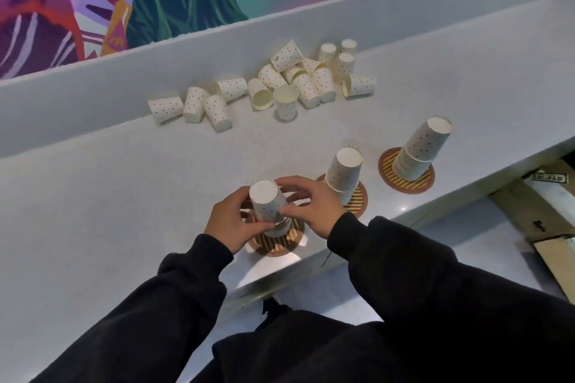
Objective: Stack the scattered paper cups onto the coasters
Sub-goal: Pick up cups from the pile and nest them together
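Observation:
Three round striped coasters lie along the counter's front edge. On the nearest coaster stands a short stack of upside-down dotted paper cups. My left hand grips that stack from the left, and my right hand pinches it from the right. The middle coaster bears a taller cup stack. A still taller stack stands on the far right coaster. Several loose cups lie scattered farther back, most on their sides.
The grey counter has a raised ledge behind the loose cups, under a colourful mural. Its front edge runs just below the coasters. Cardboard and a lower surface show at the right.

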Available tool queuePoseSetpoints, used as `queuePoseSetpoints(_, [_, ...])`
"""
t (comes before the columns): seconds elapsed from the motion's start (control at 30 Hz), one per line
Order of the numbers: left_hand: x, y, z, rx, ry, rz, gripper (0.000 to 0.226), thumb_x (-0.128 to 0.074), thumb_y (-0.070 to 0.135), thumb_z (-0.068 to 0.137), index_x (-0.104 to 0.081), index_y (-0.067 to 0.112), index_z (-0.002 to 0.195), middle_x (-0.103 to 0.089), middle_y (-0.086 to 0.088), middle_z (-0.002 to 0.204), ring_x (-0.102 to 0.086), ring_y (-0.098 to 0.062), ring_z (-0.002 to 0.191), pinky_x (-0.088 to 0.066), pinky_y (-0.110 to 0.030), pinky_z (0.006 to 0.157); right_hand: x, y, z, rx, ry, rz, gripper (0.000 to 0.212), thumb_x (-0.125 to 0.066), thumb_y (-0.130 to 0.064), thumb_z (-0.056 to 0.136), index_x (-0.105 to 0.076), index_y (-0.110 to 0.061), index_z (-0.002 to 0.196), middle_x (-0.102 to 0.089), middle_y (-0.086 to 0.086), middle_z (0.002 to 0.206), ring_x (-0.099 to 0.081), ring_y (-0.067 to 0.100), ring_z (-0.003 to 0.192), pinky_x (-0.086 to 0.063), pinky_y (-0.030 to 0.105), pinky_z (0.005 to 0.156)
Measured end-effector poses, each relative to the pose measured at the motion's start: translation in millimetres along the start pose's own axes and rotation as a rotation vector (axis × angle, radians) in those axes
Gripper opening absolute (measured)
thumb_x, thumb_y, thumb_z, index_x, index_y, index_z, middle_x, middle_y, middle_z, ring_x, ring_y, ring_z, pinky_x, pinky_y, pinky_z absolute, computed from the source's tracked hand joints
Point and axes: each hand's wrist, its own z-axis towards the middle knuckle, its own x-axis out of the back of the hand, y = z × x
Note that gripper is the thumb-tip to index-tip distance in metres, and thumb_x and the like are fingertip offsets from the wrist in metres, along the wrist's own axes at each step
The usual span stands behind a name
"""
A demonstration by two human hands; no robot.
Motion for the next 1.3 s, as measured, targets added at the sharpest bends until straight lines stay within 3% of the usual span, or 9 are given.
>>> queuePoseSetpoints(0.2, [-24, -19, 2, 0.062, 0.005, 0.081, 0.073, -0.096, 0.030, 0.065, -0.058, 0.033, 0.128, -0.064, 0.017, 0.115, -0.061, -0.003, 0.102, -0.057, -0.030, 0.089, -6, 28, 6, -0.120, -0.027, -0.015, 0.054, -0.077, -0.007, 0.089, -0.062, -0.034, 0.134, -0.068, -0.007, 0.132, -0.062, 0.017, 0.118, -0.053, 0.044, 0.102])
queuePoseSetpoints(0.4, [-31, -22, 0, 0.099, 0.000, 0.118, 0.072, -0.094, 0.033, 0.070, -0.055, 0.028, 0.129, -0.060, 0.012, 0.118, -0.058, -0.014, 0.106, -0.051, -0.028, 0.090, -10, 47, 11, -0.169, -0.041, -0.080, 0.049, -0.076, -0.009, 0.091, -0.064, -0.027, 0.134, -0.067, -0.006, 0.135, -0.059, 0.012, 0.115, -0.051, 0.040, 0.102])
queuePoseSetpoints(0.6, [-31, -19, 2, 0.116, -0.017, 0.137, 0.068, -0.093, 0.030, 0.071, -0.053, 0.031, 0.126, -0.065, 0.004, 0.127, -0.056, -0.012, 0.104, -0.050, -0.030, 0.091, -13, 62, 9, -0.239, -0.073, -0.154, 0.056, -0.079, -0.015, 0.090, -0.060, -0.031, 0.140, -0.069, -0.007, 0.134, -0.064, 0.018, 0.123, -0.052, 0.045, 0.108])
queuePoseSetpoints(0.73, [-32, -21, 0, 0.137, -0.017, 0.121, 0.072, -0.092, 0.030, 0.073, -0.050, 0.030, 0.132, -0.063, 0.001, 0.133, -0.061, -0.021, 0.114, -0.053, -0.033, 0.092, -16, 58, 9, -0.240, -0.110, -0.182, 0.067, -0.083, -0.018, 0.086, -0.054, -0.034, 0.145, -0.065, -0.006, 0.140, -0.061, 0.021, 0.129, -0.049, 0.043, 0.108])
queuePoseSetpoints(0.93, [-33, -23, 1, 0.152, 0.011, 0.090, 0.069, -0.092, 0.029, 0.072, -0.052, 0.032, 0.128, -0.063, 0.005, 0.125, -0.057, -0.017, 0.106, -0.048, -0.022, 0.081, -19, 54, 7, -0.198, -0.096, -0.199, 0.069, -0.083, -0.028, 0.086, -0.052, -0.041, 0.146, -0.065, -0.008, 0.140, -0.060, 0.021, 0.130, -0.049, 0.046, 0.109])
queuePoseSetpoints(1.07, [-32, -25, 1, 0.166, 0.009, 0.070, 0.066, -0.092, 0.027, 0.073, -0.051, 0.033, 0.124, -0.062, 0.005, 0.127, -0.056, -0.018, 0.107, -0.052, -0.032, 0.088, -17, 50, 9, -0.203, -0.112, -0.234, 0.067, -0.082, -0.028, 0.087, -0.052, -0.038, 0.146, -0.066, -0.006, 0.138, -0.062, 0.022, 0.127, -0.049, 0.044, 0.107])
queuePoseSetpoints(1.3, [-33, -26, 2, 0.170, -0.009, 0.062, 0.068, -0.093, 0.031, 0.072, -0.050, 0.034, 0.124, -0.060, 0.007, 0.124, -0.056, -0.019, 0.108, -0.052, -0.032, 0.088, -15, 49, 13, -0.215, -0.135, -0.249, 0.068, -0.083, -0.022, 0.086, -0.054, -0.034, 0.147, -0.066, -0.003, 0.140, -0.061, 0.024, 0.129, -0.048, 0.045, 0.108])
